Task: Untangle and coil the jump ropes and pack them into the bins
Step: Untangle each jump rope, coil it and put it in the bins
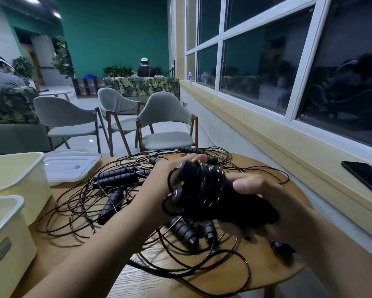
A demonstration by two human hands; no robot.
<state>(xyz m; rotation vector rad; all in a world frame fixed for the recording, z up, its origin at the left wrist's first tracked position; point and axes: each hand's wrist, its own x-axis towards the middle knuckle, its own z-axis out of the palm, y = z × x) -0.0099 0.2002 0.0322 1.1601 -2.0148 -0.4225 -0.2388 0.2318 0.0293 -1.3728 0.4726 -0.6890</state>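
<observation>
Window glass (266, 61) gone dark runs down one side of the room, and hard against that wall is a round wooden table (266, 269) heaped with a tangle (79, 203) of thin black jump ropes.

From the head camera, the only view there is, the person holds a bundle (204, 188) just above the tangle: one rope wound in tight turns round its own pair of handles. The left hand (172, 175) grips the wound end, fingers curled over the top. The right hand (251, 186) clasps the foam grips at the other end with the thumb on top. Its lower fingers are blurred, so I cannot say how they lie.

By my reckoning this coil is close to finished, and it is the only one. Loose handles (114, 176) lie all through the tangle and cord loops spill toward the table's edge, so most of the sorting is yet to come, and the packing has not begun as far as I can see.

Left of the tangle stand two cream bins, a far bin (19, 175) and a near bin (6, 233), both uncovered. No rope shows in either, though their floors are hidden. White lids (71, 166) lie at the tangle's far left. A phone (363, 177) rests on the sill to its right, and grey chairs (165, 117) stand beyond it.
</observation>
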